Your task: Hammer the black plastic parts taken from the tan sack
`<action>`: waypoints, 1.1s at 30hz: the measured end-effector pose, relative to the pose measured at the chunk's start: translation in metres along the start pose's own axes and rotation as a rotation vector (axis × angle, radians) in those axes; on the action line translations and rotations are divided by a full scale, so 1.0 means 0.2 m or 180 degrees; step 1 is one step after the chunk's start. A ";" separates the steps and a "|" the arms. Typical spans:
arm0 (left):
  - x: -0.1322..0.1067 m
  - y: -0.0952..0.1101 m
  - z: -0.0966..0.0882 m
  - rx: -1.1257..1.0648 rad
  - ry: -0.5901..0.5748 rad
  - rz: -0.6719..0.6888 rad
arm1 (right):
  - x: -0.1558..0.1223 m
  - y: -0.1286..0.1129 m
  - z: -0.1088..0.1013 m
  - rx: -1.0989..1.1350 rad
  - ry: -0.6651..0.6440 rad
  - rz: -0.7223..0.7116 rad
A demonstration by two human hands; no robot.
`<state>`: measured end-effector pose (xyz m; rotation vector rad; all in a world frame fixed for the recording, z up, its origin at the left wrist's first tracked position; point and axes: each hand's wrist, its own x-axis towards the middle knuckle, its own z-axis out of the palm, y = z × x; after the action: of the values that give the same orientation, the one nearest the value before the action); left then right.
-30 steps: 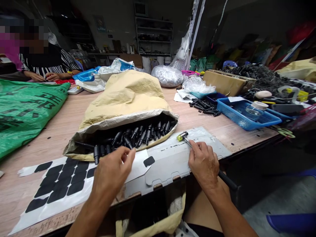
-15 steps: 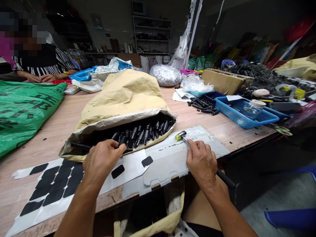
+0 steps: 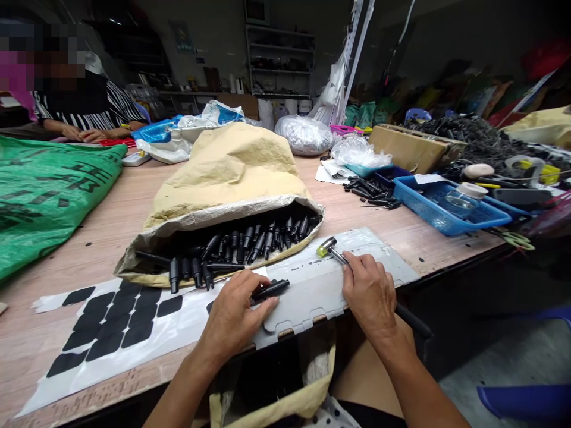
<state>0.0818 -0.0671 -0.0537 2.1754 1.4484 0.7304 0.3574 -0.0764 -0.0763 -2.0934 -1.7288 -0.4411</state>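
Note:
My left hand point(image 3: 236, 315) is closed on a black plastic part point(image 3: 270, 290) and rests on the grey plate point(image 3: 312, 285) at the table's front edge. My right hand point(image 3: 368, 291) grips the handle of a small hammer point(image 3: 328, 247) with a yellow and metal head lying on the same plate. Just behind the left hand, an open tan paper sack point(image 3: 227, 178) spills several black plastic parts point(image 3: 250, 244). A white sheet of black rounded pads point(image 3: 111, 324) lies to the left.
A green woven sack point(image 3: 49, 196) covers the left of the wooden table. A blue basket point(image 3: 446, 205), loose black parts point(image 3: 370, 190) and a cardboard box point(image 3: 410, 148) are at right. Another person in a striped top point(image 3: 84, 113) sits at the far left.
My left hand drew back from the sack's mouth toward the front edge, now holding a black part over the grey plate. The right hand and hammer stayed put.

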 end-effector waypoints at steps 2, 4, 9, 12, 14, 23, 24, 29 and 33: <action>0.02 -0.01 0.00 -0.0148 0.0007 -0.0055 | 0.02 0.01 -0.01 0.0185 -0.0155 -0.0001; 0.03 -0.02 0.00 -0.0328 0.0006 -0.0151 | 0.02 0.02 -0.05 0.0523 -0.0192 0.0010; 0.04 -0.04 0.00 -0.0653 -0.0015 -0.0424 | -0.04 -0.08 -0.19 0.2216 -0.0240 -0.0275; 0.06 -0.05 0.00 -0.0852 -0.0089 -0.0620 | -0.12 -0.17 -0.25 0.2977 -0.0575 -0.0617; 0.08 -0.05 0.00 -0.0978 -0.0195 -0.0795 | -0.16 -0.22 -0.27 0.3114 -0.0748 -0.0720; 0.08 -0.05 0.01 -0.1016 -0.0081 -0.0556 | -0.24 -0.31 -0.19 0.2742 -0.0700 -0.0961; 0.07 -0.05 0.01 -0.0965 -0.0048 -0.0518 | -0.25 -0.31 -0.18 0.2657 -0.0713 -0.0960; 0.07 -0.05 0.02 -0.0813 0.0068 -0.0473 | -0.24 -0.31 -0.18 0.2551 -0.0780 -0.0967; 0.06 -0.05 0.03 -0.0756 0.0096 -0.0420 | -0.22 -0.31 -0.20 0.2674 -0.0589 -0.0908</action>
<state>0.0819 -0.0514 -0.0625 1.8802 1.4251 0.8444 0.2878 -0.1236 -0.0565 -1.3187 -1.8672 0.3761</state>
